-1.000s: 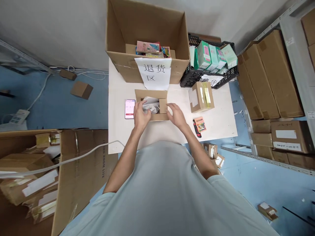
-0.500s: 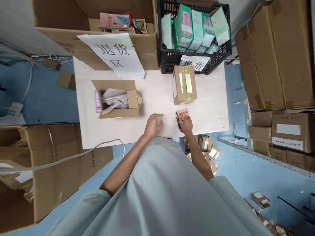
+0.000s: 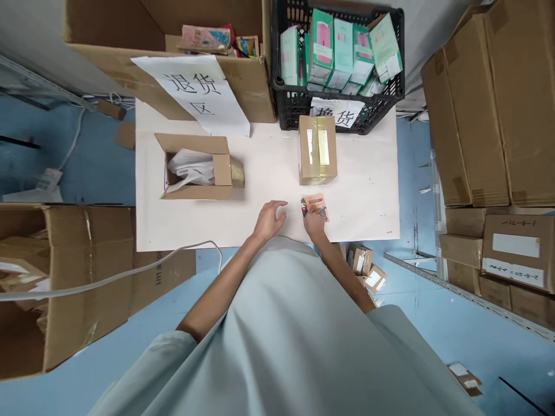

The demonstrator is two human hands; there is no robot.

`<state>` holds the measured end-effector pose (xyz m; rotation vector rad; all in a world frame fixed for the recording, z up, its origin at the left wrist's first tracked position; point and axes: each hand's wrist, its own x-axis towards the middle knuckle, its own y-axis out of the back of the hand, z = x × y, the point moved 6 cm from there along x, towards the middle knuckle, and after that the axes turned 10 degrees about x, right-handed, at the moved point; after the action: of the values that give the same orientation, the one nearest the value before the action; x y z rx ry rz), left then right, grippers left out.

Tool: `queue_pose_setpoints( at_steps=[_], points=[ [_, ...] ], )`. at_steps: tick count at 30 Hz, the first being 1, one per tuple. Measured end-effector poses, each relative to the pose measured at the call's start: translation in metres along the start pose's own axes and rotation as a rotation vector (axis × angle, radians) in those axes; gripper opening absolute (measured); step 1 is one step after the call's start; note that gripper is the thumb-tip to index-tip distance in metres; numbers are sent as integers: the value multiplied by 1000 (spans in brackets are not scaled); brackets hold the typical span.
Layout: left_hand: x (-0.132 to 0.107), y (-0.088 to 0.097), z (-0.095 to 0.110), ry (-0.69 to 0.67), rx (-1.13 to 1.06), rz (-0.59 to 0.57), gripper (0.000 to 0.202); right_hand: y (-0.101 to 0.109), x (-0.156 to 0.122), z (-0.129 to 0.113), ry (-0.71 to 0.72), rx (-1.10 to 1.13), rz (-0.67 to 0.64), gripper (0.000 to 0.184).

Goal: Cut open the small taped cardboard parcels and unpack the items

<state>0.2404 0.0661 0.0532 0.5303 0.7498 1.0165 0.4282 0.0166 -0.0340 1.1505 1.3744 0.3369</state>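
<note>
Head view has the cutter on the table near its front edge, beside the orange pack, the two touching or nearly so. The cutter looks light, stiff and perhaps a little slick, best taken around the middle of its body, clear of the blade end; which end that is cannot be told. The pack, thin and probably light, would bend if squeezed, so its edges suit a pinch. The right hand reaches over both, fingers curled down; whether they grip either is hidden. Nearby, the left hand is half open, thumb apart from fingers, holding nothing. Beyond the pack stands the taped box, firm-looking; farther left, the open box holds soft, crumpled wrap. Behind are the carton and the crate.
</note>
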Motion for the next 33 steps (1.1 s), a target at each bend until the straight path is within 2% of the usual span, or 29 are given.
queue_pose_setpoints(
  at_steps=[4, 7, 9, 11, 13, 15, 17, 19, 22, 26, 33],
  points=[
    [1, 6, 2, 19, -26, 26, 37, 11, -2, 3, 13, -3, -15, 54],
    [1, 11, -1, 47, -75, 30, 34, 30, -10, 17, -31, 46, -11, 53],
    [1, 13, -6, 66, -142, 25, 32, 47, -19, 26, -85, 107, 42, 52],
    [0, 16, -13, 90, -232, 0, 30, 64, -31, 31, -116, 235, 122, 47],
    [-2, 20, -18, 114, -341, -39, 32, 77, -44, 26, -77, 508, 170, 43],
    [-6, 28, -20, 123, -449, -80, 45, 84, -57, 11, 27, 907, 152, 45],
    [-11, 42, -19, 123, -542, -106, 60, 90, -70, -10, 135, 1269, 80, 54],
    [-17, 59, -16, 131, -625, -120, 70, 95, -82, -33, 198, 1475, 7, 62],
    [-25, 84, -13, 152, -732, -125, 75, 105, -95, -66, 241, 1573, -46, 64],
    [-34, 110, -20, 192, -809, -76, 76, 116, -106, -100, 293, 1597, -65, 63],
    [-45, 134, -34, 194, -901, -68, 71, 111, -116, -128, 324, 1526, -52, 67]
  ],
)
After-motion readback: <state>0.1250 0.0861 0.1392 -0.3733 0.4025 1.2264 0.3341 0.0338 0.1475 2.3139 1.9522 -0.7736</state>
